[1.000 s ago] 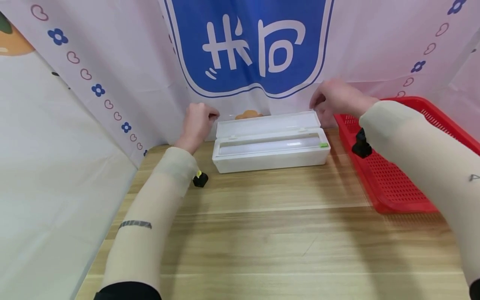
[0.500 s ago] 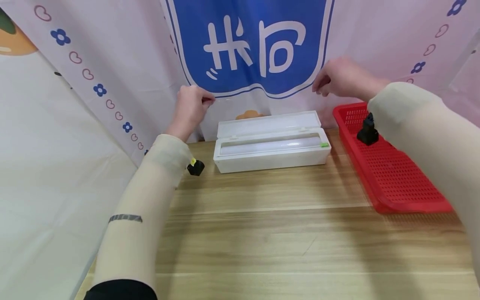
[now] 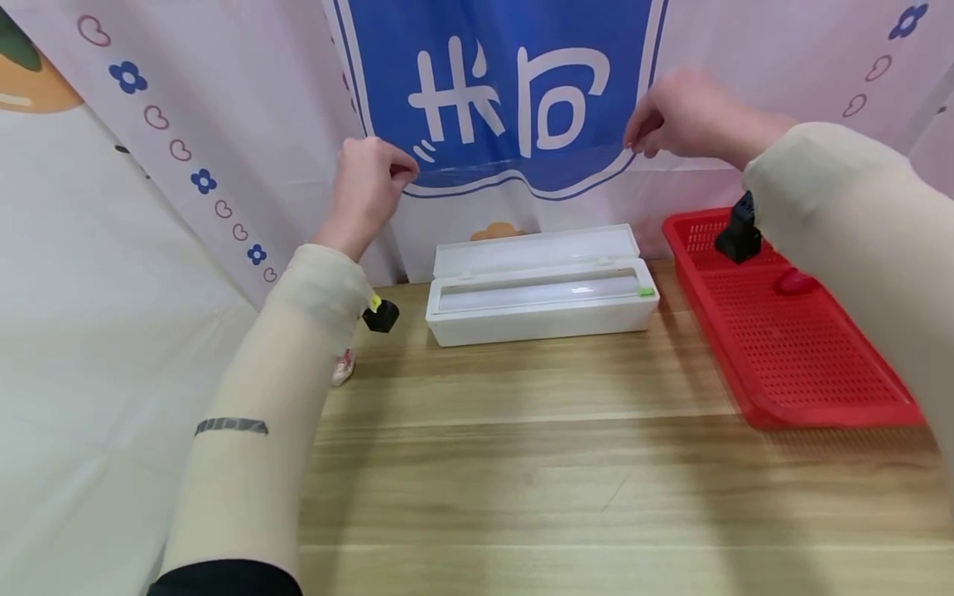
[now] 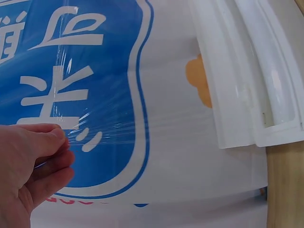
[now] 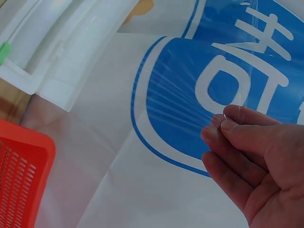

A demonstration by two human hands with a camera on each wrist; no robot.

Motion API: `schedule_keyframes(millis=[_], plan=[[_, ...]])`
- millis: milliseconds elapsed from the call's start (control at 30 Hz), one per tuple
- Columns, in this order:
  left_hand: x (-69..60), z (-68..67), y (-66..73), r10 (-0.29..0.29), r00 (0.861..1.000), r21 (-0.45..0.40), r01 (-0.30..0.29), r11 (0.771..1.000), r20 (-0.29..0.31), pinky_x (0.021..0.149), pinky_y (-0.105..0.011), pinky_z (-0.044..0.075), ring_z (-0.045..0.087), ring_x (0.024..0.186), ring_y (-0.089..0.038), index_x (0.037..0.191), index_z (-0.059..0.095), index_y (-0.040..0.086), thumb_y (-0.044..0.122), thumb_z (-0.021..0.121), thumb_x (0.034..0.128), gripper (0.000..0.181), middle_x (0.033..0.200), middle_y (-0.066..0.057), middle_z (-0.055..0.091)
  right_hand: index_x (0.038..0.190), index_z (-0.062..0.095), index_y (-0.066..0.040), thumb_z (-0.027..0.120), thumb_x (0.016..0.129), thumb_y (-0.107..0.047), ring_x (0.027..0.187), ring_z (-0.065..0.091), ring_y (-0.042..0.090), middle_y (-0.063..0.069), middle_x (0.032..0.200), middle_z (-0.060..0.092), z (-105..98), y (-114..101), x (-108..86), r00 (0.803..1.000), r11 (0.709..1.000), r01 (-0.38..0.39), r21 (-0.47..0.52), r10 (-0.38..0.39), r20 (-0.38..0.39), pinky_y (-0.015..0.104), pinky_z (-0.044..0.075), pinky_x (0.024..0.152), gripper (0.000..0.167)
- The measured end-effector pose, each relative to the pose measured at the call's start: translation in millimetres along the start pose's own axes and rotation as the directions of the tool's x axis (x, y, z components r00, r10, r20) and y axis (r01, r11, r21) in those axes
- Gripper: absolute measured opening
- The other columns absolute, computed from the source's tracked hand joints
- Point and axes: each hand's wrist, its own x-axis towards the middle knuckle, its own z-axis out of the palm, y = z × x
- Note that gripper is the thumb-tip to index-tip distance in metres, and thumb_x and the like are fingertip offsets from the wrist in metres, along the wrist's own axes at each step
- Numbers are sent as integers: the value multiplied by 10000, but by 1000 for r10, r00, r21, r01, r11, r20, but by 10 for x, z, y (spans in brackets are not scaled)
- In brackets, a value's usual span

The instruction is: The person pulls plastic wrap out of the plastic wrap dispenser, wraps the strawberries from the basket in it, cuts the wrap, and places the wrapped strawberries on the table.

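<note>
A sheet of clear cling film (image 4: 111,130) stretches between both hands, creased where each one pinches it. My left hand (image 3: 363,189) pinches its left corner between thumb and index finger. On the other side my right hand (image 3: 689,116) pinches the right corner of the film (image 5: 183,90), a little higher up. Both hands are above and beyond the white cling film dispenser (image 3: 540,321), which stands at the back of the table. Its long lid (image 3: 537,251) is tipped back, and a white roll (image 3: 537,294) shows inside. The film between hands and box is hard to make out.
A red perforated basket (image 3: 753,397) stands right of the dispenser, partly under the right forearm, with a pink object (image 3: 795,281) in it. Behind hangs a printed cloth (image 3: 522,91). A small pinkish item (image 3: 344,368) shows beside the left forearm. The wooden table (image 3: 559,463) lies in front.
Both hands have risen from beside the dispenser's lid and moved slightly apart, drawing the film upward. The dispenser stays in place. More of the basket's inside shows, including the pink object.
</note>
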Motion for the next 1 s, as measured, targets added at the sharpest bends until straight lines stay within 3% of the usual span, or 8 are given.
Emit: schedule_keyframes(millis=[533, 767, 1000], plan=[[113, -284, 162, -45, 995, -7, 45, 999, -88, 1040, -275, 512, 646, 1187, -185, 1199, 722, 124, 202, 543, 1011, 271, 1232, -54, 713, 1229, 652, 38, 516, 984, -4, 1074, 590, 451, 308, 1226, 624, -292, -77, -72, 990, 999, -41, -6, 40, -132, 563, 485, 1033, 283], [92, -404, 252, -45, 988, -7, 44, 999, -150, 1028, -245, 513, 656, 1166, -157, 1208, 718, 142, 222, 521, 1021, 284, 1250, -38, 705, 1288, 622, 17, 466, 1017, -79, 1096, 542, 425, 289, 1278, 602, -394, -91, -121, 979, 998, -64, 31, 68, -192, 567, 480, 1048, 326], [40, -514, 339, -52, 974, -20, 48, 999, -222, 1025, -190, 496, 648, 1160, -123, 1214, 716, 166, 254, 508, 1024, 295, 1267, -12, 698, 1367, 569, -56, 417, 1032, -91, 1217, 520, 393, 239, 1369, 546, -501, -89, -197, 974, 993, -78, 85, 94, -207, 514, 422, 1118, 370]])
